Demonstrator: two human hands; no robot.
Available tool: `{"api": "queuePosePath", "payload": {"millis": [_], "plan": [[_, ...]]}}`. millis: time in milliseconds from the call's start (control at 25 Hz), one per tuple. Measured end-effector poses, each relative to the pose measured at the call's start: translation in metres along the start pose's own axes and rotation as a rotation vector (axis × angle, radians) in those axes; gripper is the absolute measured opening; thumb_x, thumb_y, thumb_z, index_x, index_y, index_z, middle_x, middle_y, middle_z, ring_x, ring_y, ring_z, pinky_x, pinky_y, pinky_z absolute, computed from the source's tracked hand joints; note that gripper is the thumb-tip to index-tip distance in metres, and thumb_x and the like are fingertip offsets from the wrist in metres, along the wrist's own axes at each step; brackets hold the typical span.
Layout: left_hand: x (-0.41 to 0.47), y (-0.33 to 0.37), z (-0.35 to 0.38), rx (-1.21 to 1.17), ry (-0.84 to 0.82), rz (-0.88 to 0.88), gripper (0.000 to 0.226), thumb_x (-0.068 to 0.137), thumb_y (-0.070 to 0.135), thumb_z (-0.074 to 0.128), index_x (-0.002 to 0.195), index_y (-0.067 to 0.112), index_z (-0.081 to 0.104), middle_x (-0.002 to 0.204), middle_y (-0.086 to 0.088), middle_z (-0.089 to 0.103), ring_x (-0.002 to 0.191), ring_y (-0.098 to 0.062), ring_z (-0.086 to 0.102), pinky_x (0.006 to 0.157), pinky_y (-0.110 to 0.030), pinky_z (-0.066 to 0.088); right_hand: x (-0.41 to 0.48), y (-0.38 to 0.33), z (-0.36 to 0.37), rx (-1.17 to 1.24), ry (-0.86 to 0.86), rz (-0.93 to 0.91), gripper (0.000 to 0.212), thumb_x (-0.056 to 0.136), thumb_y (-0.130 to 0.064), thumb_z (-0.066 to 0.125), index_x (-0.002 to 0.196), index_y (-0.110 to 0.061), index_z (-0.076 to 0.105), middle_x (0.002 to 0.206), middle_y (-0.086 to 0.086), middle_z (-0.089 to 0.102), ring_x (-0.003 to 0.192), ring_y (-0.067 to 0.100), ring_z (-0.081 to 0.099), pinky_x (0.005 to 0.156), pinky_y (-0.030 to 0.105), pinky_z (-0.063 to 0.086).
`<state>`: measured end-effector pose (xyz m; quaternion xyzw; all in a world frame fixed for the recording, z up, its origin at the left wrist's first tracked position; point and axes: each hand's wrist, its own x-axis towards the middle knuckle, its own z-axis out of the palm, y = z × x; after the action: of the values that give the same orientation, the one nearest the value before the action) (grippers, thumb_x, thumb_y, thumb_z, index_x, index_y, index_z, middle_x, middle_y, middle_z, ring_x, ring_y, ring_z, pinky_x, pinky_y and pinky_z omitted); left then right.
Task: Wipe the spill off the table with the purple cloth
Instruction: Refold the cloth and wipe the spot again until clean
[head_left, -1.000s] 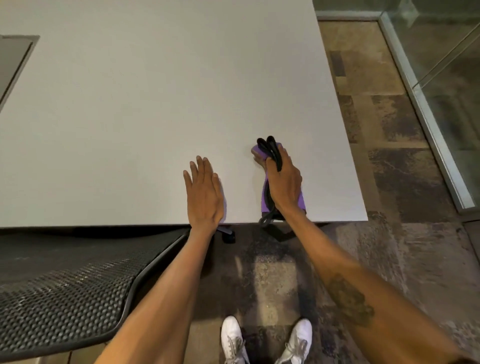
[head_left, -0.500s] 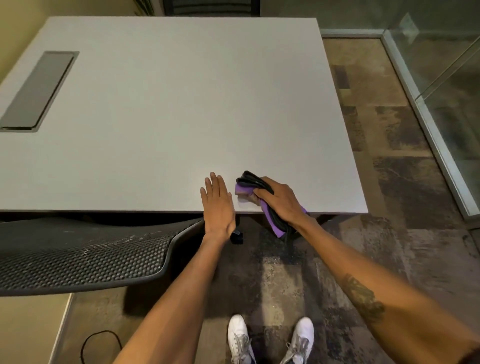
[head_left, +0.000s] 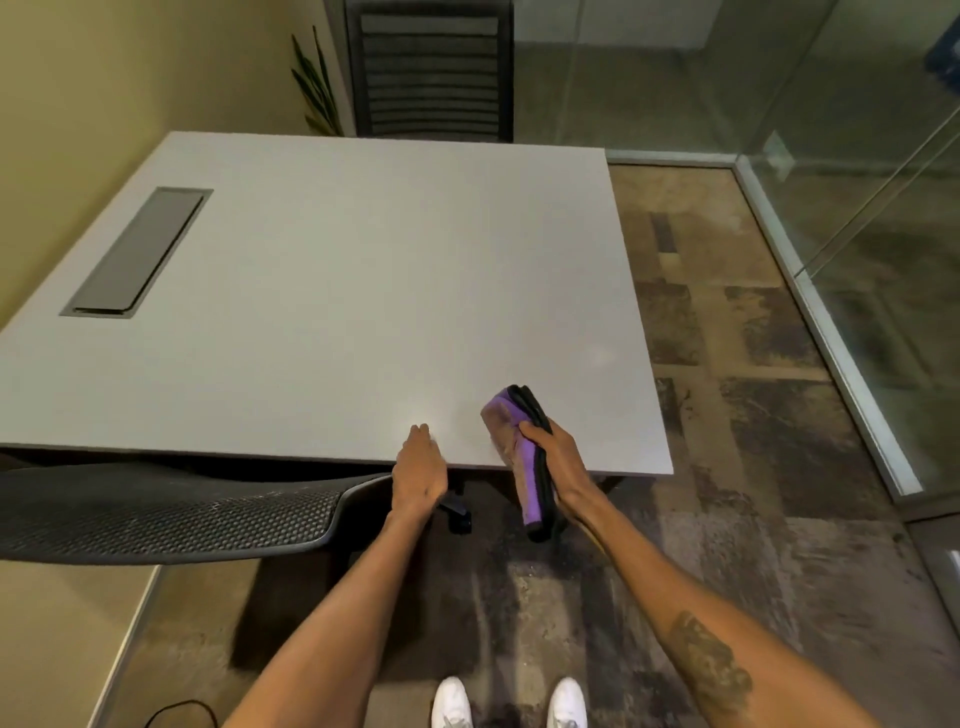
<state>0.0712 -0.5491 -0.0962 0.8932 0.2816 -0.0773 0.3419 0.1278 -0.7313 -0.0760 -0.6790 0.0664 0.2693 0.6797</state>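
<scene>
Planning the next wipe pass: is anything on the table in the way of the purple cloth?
Nothing visible. The right hand holds the purple cloth at the table's near edge; the tabletop beyond is bare apart from a flush grey panel far left. The left hand rests beside it.

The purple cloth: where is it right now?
Head view: the purple cloth is gripped in the right hand at the table near edge, lower end hanging past it.

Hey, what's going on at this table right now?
A person stands at the near edge of a white table. Their right hand holds a folded purple cloth with black edging in a closed grip, lifted at the table's edge, its brown-stained underside showing. The left hand rests on the edge beside it. No spill is visible on the tabletop.
</scene>
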Motion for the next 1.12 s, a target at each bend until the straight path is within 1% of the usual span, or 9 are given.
{"api": "queuePosePath", "payload": {"millis": [160, 280, 400, 480, 560, 640, 760, 1000, 1120], "plan": [[-0.016, 0.034, -0.018, -0.242, 0.007, -0.024, 0.045, 0.108, 0.031, 0.035, 0.143, 0.011, 0.054, 0.152, -0.008, 0.052, 0.14, -0.028, 0.047, 0.117, -0.038, 0.032, -0.001, -0.038, 0.0, 0.027, 0.066, 0.014, 0.031, 0.099, -0.026, 0.054, 0.129, -0.018, 0.056, 0.108, 0.007, 0.066, 0.091, 0.019, 0.063, 0.073, 0.024, 0.052], [-0.029, 0.064, -0.043, -0.271, 0.127, -0.013, 0.036, 0.105, 0.031, 0.042, 0.128, 0.014, 0.064, 0.135, -0.006, 0.064, 0.121, -0.024, 0.059, 0.102, -0.035, 0.041, -0.005, -0.065, 0.01, -0.107, 0.125, -0.01, 0.023, 0.098, -0.026, 0.056, 0.119, -0.019, 0.062, 0.101, 0.004, 0.066, 0.085, 0.017, 0.063, 0.067, 0.022, 0.05], [-0.04, 0.089, -0.077, -0.286, 0.247, 0.052, 0.024, 0.101, 0.035, 0.049, 0.11, 0.021, 0.066, 0.115, 0.001, 0.068, 0.1, -0.016, 0.063, 0.087, -0.027, 0.042, -0.004, -0.093, 0.028, -0.269, 0.188, -0.063, 0.015, 0.093, -0.028, 0.062, 0.104, -0.018, 0.066, 0.091, 0.003, 0.068, 0.083, 0.022, 0.065, 0.067, 0.026, 0.053], [-0.047, 0.104, -0.098, -0.254, 0.25, 0.116, 0.032, 0.096, 0.049, 0.054, 0.11, 0.023, 0.067, 0.11, 0.007, 0.066, 0.094, -0.013, 0.063, 0.082, -0.026, 0.042, -0.004, -0.115, 0.044, -0.355, 0.202, -0.109, 0.011, 0.088, -0.026, 0.066, 0.092, -0.016, 0.066, 0.084, 0.003, 0.067, 0.081, 0.025, 0.065, 0.067, 0.03, 0.052], [-0.052, 0.117, -0.114, -0.209, 0.214, 0.139, 0.043, 0.091, 0.055, 0.057, 0.12, 0.024, 0.065, 0.113, 0.009, 0.063, 0.099, -0.014, 0.062, 0.084, -0.027, 0.043, -0.004, -0.138, 0.063, -0.408, 0.208, -0.16, 0.012, 0.082, -0.022, 0.068, 0.089, -0.013, 0.063, 0.081, 0.002, 0.063, 0.076, 0.023, 0.06, 0.061, 0.028, 0.045], [-0.054, 0.124, -0.13, -0.157, 0.208, 0.146, 0.046, 0.088, 0.047, 0.061, 0.126, 0.022, 0.063, 0.121, 0.004, 0.062, 0.106, -0.019, 0.062, 0.087, -0.029, 0.045, -0.004, -0.16, 0.082, -0.42, 0.194, -0.207, 0.017, 0.082, -0.021, 0.069, 0.095, -0.012, 0.062, 0.085, 0.002, 0.062, 0.079, 0.022, 0.06, 0.068, 0.031, 0.049], [-0.05, 0.12, -0.154, 0.004, 0.31, 0.195, 0.038, 0.086, 0.042, 0.065, 0.114, 0.017, 0.067, 0.114, -0.002, 0.065, 0.099, -0.023, 0.063, 0.08, -0.031, 0.049, -0.004, -0.184, 0.113, -0.402, 0.174, -0.241, 0.026, 0.081, -0.019, 0.07, 0.103, -0.007, 0.064, 0.091, 0.006, 0.064, 0.084, 0.025, 0.062, 0.079, 0.039, 0.055], [-0.027, 0.09, -0.209, 0.113, 0.472, 0.172, 0.017, 0.09, 0.024, 0.068, 0.098, 0.01, 0.072, 0.09, -0.008, 0.065, 0.079, -0.027, 0.064, 0.074, -0.04, 0.056, -0.006, -0.207, 0.18, -0.259, 0.077, -0.216, 0.026, 0.079, -0.015, 0.066, 0.104, -0.009, 0.063, 0.098, 0.008, 0.068, 0.086, 0.026, 0.064, 0.074, 0.034, 0.054], [-0.008, 0.064, -0.236, 0.17, 0.501, 0.163, 0.016, 0.09, 0.023, 0.066, 0.097, 0.011, 0.073, 0.084, -0.006, 0.064, 0.073, -0.026, 0.064, 0.071, -0.04, 0.056, 0.006, -0.207, 0.218, -0.232, 0.021, -0.22, 0.028, 0.081, -0.019, 0.066, 0.107, -0.01, 0.062, 0.102, 0.009, 0.069, 0.088, 0.026, 0.067, 0.078, 0.039, 0.059]]}}
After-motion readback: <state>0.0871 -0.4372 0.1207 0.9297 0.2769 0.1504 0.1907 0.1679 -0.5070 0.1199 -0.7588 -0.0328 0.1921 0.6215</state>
